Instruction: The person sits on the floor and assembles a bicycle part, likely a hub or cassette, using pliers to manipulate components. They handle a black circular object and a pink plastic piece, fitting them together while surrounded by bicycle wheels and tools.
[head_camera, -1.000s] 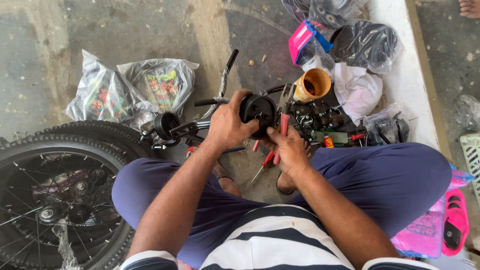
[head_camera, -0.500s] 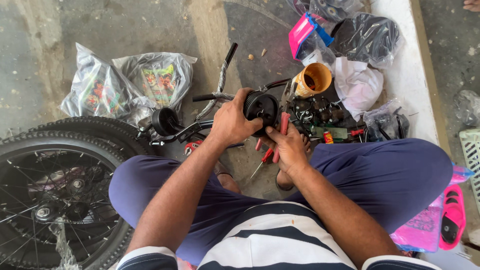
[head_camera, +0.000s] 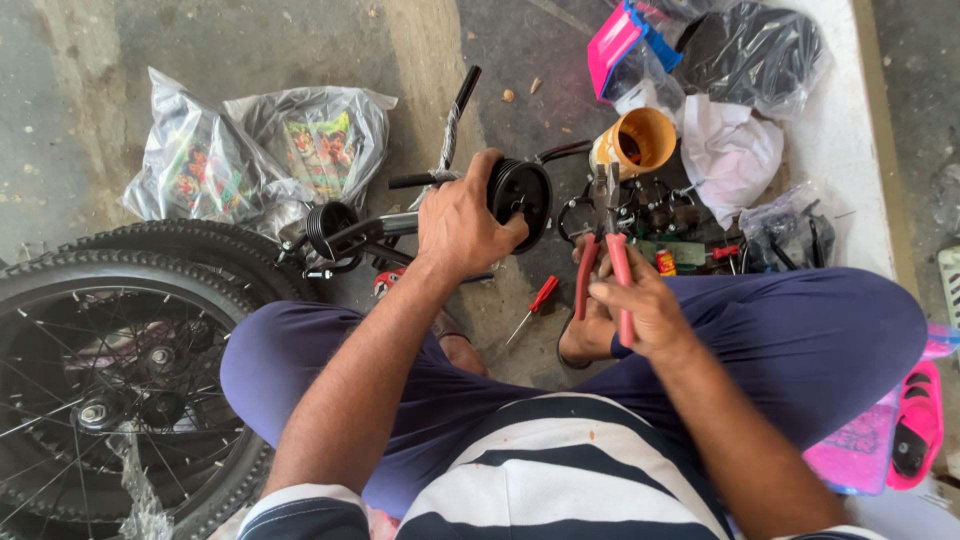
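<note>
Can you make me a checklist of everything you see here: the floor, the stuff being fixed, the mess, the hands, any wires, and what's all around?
Surface: grey concrete floor, stained.
Job's things: black wheel part on a metal frame; red pliers.
Clutter: small screwdriver, yellow cup, plastic bags, pink box.
Grippers: left hand grips the wheel part; right hand holds the pliers.
Cables: nothing seen.
Surroundings: spoked tyre, pink sandal.
</note>
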